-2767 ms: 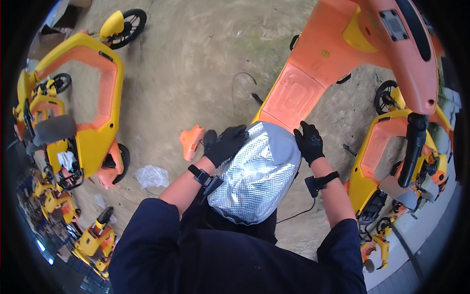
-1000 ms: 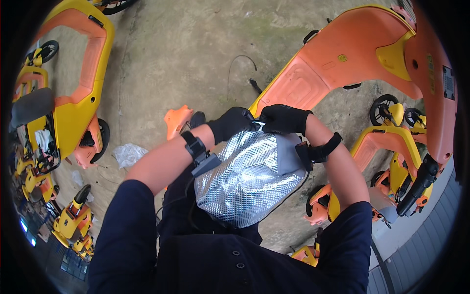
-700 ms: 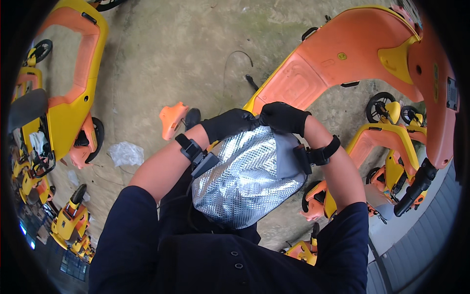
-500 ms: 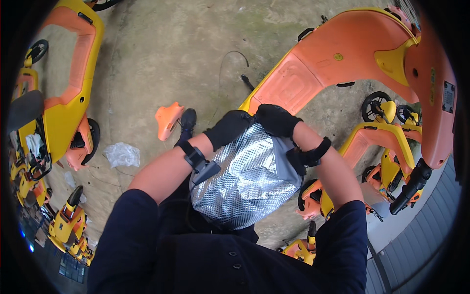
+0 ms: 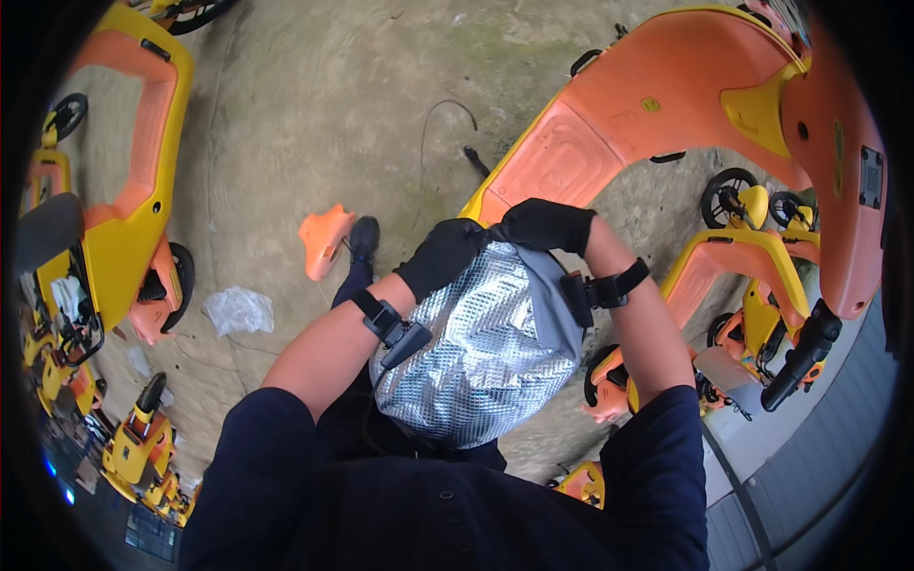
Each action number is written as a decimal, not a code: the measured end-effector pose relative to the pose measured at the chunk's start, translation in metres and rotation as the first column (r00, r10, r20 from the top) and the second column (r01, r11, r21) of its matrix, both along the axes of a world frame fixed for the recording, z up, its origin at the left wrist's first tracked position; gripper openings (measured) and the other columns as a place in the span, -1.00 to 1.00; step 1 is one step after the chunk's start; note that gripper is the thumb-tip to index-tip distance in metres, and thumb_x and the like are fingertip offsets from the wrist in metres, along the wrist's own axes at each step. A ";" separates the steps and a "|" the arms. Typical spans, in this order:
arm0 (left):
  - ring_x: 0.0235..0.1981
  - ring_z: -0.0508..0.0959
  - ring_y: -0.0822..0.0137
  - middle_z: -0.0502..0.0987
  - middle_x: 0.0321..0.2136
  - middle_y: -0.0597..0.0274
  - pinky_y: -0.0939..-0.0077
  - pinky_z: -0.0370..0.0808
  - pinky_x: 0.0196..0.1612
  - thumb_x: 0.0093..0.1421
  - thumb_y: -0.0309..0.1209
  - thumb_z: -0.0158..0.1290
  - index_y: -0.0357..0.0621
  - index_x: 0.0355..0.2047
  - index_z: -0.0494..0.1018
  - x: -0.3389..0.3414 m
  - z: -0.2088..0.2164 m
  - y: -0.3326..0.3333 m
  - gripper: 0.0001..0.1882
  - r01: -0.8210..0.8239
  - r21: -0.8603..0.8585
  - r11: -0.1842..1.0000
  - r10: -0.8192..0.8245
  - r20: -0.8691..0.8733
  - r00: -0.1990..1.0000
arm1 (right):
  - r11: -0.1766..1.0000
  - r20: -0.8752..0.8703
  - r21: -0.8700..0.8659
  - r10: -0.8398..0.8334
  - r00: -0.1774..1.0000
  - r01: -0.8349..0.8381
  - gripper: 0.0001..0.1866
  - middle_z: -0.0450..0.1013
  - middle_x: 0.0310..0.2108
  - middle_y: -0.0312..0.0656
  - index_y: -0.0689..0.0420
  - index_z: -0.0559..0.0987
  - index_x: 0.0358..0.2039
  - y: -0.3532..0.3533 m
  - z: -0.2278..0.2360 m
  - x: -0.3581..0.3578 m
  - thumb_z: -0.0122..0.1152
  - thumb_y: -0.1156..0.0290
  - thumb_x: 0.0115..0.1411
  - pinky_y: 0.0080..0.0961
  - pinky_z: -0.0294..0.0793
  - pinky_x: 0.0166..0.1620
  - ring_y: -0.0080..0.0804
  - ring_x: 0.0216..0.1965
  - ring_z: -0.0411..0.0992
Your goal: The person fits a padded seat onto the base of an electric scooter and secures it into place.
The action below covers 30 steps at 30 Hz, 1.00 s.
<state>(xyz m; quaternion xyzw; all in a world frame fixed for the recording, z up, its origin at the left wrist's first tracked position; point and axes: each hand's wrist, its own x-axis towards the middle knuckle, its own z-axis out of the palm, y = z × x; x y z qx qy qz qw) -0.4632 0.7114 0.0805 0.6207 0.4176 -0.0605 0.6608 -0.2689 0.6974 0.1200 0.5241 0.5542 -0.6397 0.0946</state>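
A silver, reflective seat cover (image 5: 476,362) with a grey edge panel lies over the rounded seat of the orange and yellow scooter (image 5: 571,152) in front of me. Both my hands wear black gloves and meet at the cover's far end, beside the scooter's footboard. My left hand (image 5: 443,255) is closed on the cover's edge from the left. Gripping the same edge from the right is my right hand (image 5: 543,226), its knuckles up. The fingertips and the tucked rim under them are hidden.
An orange plastic panel (image 5: 325,242) lies on the concrete floor by my shoe (image 5: 364,235). Crumpled clear plastic (image 5: 238,312) is left of it, and a thin black cable (image 5: 426,133) lies farther off. More scooters stand at left (image 5: 143,219) and right (image 5: 762,266).
My right hand has turned slightly and its wrist has shifted a little right and up. The left hand stays at the edge, nearly unmoved. The view has shifted slightly.
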 end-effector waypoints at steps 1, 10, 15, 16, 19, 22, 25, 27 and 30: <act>-0.59 0.39 0.38 0.43 -0.65 0.11 0.48 0.34 -0.43 0.08 -0.31 -0.01 -0.26 -0.49 0.43 -0.003 0.000 0.001 -0.78 -0.015 -0.017 1.000 0.015 -0.004 1.000 | 0.998 -0.040 -0.048 -0.042 0.998 0.040 -0.59 0.45 -0.40 0.03 0.23 0.51 -0.39 0.000 0.005 0.005 -0.09 0.11 0.08 -0.38 0.35 -0.25 -0.15 -0.33 0.41; -0.61 0.39 0.25 0.42 -0.66 0.04 0.40 0.32 -0.46 0.09 -0.23 -0.03 -0.28 -0.54 0.42 0.005 -0.001 0.024 -0.69 0.175 -0.086 0.981 -0.175 -0.001 0.985 | 0.939 0.155 0.142 -0.334 0.930 0.313 -0.65 0.43 -0.35 0.06 0.23 0.48 -0.42 -0.045 -0.003 -0.004 -0.07 0.17 0.07 -0.32 0.35 -0.18 -0.06 -0.27 0.39; -0.48 0.45 -0.05 0.43 -0.59 -0.12 0.17 0.36 -0.37 0.17 -0.18 -0.20 -0.29 -0.52 0.41 0.002 0.002 0.005 -0.60 0.200 0.355 0.913 -0.209 -0.013 0.978 | 0.928 0.296 0.313 -0.300 0.907 0.205 -0.69 0.44 -0.36 -0.03 0.11 0.50 -0.37 -0.034 0.016 -0.018 -0.17 0.21 0.13 -0.26 0.35 -0.20 -0.09 -0.27 0.40; -0.46 0.45 -0.06 0.44 -0.55 -0.12 0.14 0.36 -0.34 0.17 -0.18 -0.21 -0.30 -0.47 0.41 0.006 0.002 0.000 -0.61 0.181 0.254 0.950 -0.157 -0.111 0.981 | 0.929 0.294 0.307 -0.298 0.908 0.205 -0.71 0.44 -0.36 -0.07 0.04 0.50 -0.33 -0.036 0.009 -0.015 -0.19 0.22 0.13 -0.27 0.36 -0.22 -0.11 -0.29 0.41; -0.43 0.45 -0.09 0.45 -0.51 -0.15 0.13 0.36 -0.33 0.17 -0.19 -0.22 -0.30 -0.44 0.40 0.008 -0.009 0.007 -0.62 0.267 0.367 0.891 -0.277 -0.027 0.960 | 0.916 0.269 0.400 -0.151 0.951 0.033 -0.70 0.45 -0.36 -0.08 0.03 0.50 -0.31 -0.034 -0.013 -0.010 -0.20 0.21 0.14 -0.27 0.37 -0.23 -0.12 -0.30 0.42; -0.44 0.45 -0.08 0.44 -0.53 -0.16 0.13 0.36 -0.34 0.17 -0.19 -0.23 -0.28 -0.44 0.40 -0.002 -0.035 0.003 -0.62 0.238 0.187 0.953 -0.226 -0.085 0.971 | 0.960 0.250 0.236 -0.210 0.945 0.151 -0.64 0.45 -0.36 -0.04 0.10 0.52 -0.36 -0.034 -0.031 -0.016 -0.19 0.15 0.15 -0.26 0.35 -0.18 -0.10 -0.29 0.41; -0.48 0.44 -0.07 0.42 -0.57 -0.14 0.13 0.35 -0.36 0.20 -0.23 -0.27 -0.27 -0.38 0.38 -0.002 -0.048 0.003 -0.65 0.248 0.151 0.957 -0.243 -0.047 0.969 | 0.960 0.252 0.191 -0.251 0.935 0.206 -0.60 0.45 -0.36 0.00 0.13 0.53 -0.40 -0.039 -0.056 -0.015 -0.19 0.10 0.14 -0.26 0.33 -0.16 -0.08 -0.27 0.40; -0.47 0.44 -0.07 0.43 -0.55 -0.15 0.12 0.34 -0.36 0.20 -0.24 -0.28 -0.28 -0.40 0.38 0.000 -0.061 0.001 -0.64 0.210 -0.036 0.977 -0.213 -0.159 0.964 | 0.956 0.241 0.179 -0.273 0.931 0.233 -0.58 0.45 -0.36 0.01 0.14 0.54 -0.43 -0.041 -0.063 -0.014 -0.19 0.08 0.14 -0.25 0.32 -0.15 -0.06 -0.26 0.39; -0.44 0.45 -0.07 0.45 -0.51 -0.16 0.14 0.35 -0.36 0.18 -0.17 -0.24 -0.29 -0.49 0.42 -0.006 -0.065 -0.003 -0.58 0.251 0.129 0.960 -0.248 -0.033 0.968 | 0.956 0.212 0.157 -0.279 0.937 0.249 -0.59 0.44 -0.39 0.03 0.16 0.52 -0.41 -0.040 -0.057 -0.011 -0.15 0.08 0.13 -0.31 0.33 -0.17 -0.07 -0.26 0.39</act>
